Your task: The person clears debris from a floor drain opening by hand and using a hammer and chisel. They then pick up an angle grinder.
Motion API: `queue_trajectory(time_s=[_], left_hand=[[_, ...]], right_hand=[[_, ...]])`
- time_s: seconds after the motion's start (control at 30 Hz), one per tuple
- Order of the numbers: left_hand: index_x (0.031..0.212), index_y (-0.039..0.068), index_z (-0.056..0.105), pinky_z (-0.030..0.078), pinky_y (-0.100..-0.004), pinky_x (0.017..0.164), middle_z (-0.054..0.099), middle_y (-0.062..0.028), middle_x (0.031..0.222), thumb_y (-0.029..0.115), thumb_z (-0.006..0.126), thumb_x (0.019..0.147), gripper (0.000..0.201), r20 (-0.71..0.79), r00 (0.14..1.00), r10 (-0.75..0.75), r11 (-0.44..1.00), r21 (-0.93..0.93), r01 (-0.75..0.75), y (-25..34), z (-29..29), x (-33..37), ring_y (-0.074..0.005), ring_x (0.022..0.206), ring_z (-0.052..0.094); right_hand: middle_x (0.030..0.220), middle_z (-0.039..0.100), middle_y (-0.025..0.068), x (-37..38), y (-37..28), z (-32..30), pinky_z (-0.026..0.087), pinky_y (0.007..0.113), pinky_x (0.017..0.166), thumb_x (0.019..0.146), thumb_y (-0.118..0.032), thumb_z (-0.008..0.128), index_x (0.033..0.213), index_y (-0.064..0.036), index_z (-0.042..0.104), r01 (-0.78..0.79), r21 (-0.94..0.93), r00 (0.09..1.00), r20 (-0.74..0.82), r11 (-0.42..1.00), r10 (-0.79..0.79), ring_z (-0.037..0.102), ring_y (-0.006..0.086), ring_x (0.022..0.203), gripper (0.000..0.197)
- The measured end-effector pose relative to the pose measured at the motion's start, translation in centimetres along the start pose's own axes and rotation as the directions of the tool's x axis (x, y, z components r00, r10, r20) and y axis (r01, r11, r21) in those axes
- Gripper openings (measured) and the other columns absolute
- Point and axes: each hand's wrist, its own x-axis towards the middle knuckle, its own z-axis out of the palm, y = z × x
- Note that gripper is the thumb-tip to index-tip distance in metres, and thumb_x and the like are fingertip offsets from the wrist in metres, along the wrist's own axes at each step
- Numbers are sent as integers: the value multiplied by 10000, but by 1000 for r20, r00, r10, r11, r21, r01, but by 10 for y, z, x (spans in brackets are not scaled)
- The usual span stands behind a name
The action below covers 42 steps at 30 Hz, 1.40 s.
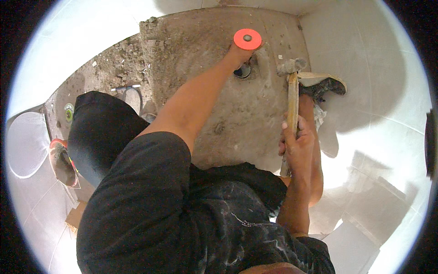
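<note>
My left hand (238, 55) reaches far forward, closed around a chisel whose round orange hand guard (253, 42) faces up. A grey metal striking end shows in the middle of the guard; the blade below is hidden. Just under that hand, a round dark drain hole (244, 71) opens in the rough floor. My right hand (296, 139) grips a hammer (293, 98) by its worn, dusty wooden handle. The grey hammer head stands upright at the far end, to the right of the chisel and apart from it.
Broken mortar (123, 59) and crumbs cover the rough floor at the left. My dusty shoe (326, 84) is by the right tiled wall (351, 55); my other shoe (64, 164) is at the far left. A thin white-ended bar (127, 87) and a green round object (68, 113) lie left.
</note>
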Motion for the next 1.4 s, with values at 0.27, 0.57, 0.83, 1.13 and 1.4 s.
queue_trajectory(time_s=[0.27,0.57,0.83,1.13,1.4], left_hand=[[1053,76,667,519,-343,782,676,-16,998,157,759,845,241,-42,994,103,995,6,-102,-2,7,-11,-171,917,628],[1132,60,642,501,-379,942,682,-104,1127,174,751,843,329,72,947,313,901,292,-321,-9,6,-20,-242,1090,633],[1105,56,644,496,-377,945,677,-98,1110,191,765,842,319,82,918,388,903,166,-396,-26,4,-12,-238,1074,632],[1074,47,647,503,-376,920,682,-92,1082,218,774,839,317,60,935,348,910,216,-353,-21,-3,3,-238,1040,639],[1067,51,652,502,-386,910,686,-101,1074,245,780,831,332,24,965,262,963,51,-263,-7,-2,-12,-258,1035,638]], right_hand=[[646,511,-29,4,-3,5,381,249,423,962,-223,635,1125,-54,596,-24,20,1000,17,1000,24,469,64,494,238],[726,490,-3,13,-67,14,374,214,500,1049,-377,460,1155,-66,547,503,-36,860,-78,864,-504,428,57,550,339],[692,572,203,88,21,28,465,474,563,1011,-269,490,1070,-10,527,477,-562,836,53,676,-546,587,377,600,268],[620,425,-14,51,-18,6,315,240,411,1051,-402,429,1053,-63,535,391,-121,908,-113,912,-404,415,70,482,355],[635,434,-23,51,-24,11,313,230,414,1047,-403,459,1075,-57,537,286,-130,957,-16,949,-291,392,61,463,356]])
